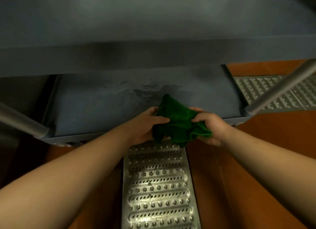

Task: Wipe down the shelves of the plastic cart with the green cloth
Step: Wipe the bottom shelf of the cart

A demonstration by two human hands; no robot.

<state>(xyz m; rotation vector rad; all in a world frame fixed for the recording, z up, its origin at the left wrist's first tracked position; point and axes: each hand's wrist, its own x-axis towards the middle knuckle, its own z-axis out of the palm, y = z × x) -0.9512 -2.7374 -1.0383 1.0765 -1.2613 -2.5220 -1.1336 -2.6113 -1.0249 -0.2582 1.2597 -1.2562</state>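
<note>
I look down at a grey-blue plastic cart. Its upper shelf (153, 28) fills the top of the view, and its lower shelf (102, 105) lies beneath it with wet streaks near the middle. The green cloth (177, 124) is bunched between both hands, just above the lower shelf's front edge. My left hand (147, 124) grips the cloth's left side, thumb on top. My right hand (210, 127) grips its right side, fingers curled into the fabric.
Grey tubular cart legs stand at the left (22, 124) and right (280, 88) front corners. A perforated metal floor grate (159, 186) runs toward me between orange floor tiles (256, 134), and another grate (273, 92) lies at the right.
</note>
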